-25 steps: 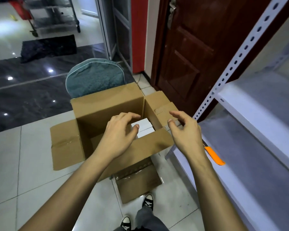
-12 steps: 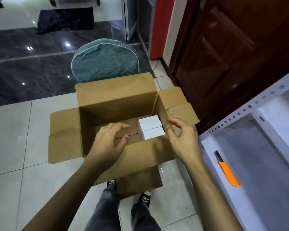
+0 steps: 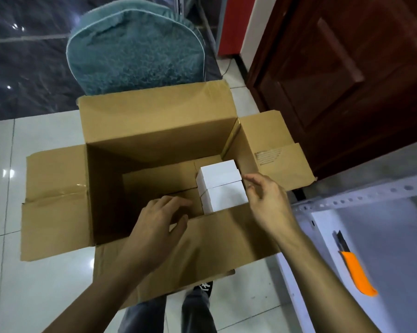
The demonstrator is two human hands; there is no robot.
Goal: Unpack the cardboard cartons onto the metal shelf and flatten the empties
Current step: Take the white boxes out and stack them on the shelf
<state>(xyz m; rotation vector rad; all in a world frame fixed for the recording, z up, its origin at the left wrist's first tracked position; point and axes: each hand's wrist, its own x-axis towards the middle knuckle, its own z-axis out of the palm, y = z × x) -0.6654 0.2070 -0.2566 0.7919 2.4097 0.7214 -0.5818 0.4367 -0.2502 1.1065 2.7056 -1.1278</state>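
Tiled floor (image 3: 46, 272); both hands spread, empty, reaching into carton (image 3: 154, 131): left hand (image 3: 158, 227), right hand (image 3: 267, 203).

Both forearms reach forward toward 12 o'clock. The left hand (image 3: 157, 219) is palm down, fingers spread and loosely curled. The right hand (image 3: 266, 200) angles toward 10 o'clock, fingers apart, holding nothing.

Empty hands (image 3: 159, 227) over open carton (image 3: 154, 126)

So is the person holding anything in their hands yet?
Nothing yet. The left hand and right hand are both open, reaching into the cardboard carton on either side of the white boxes, not gripping them.
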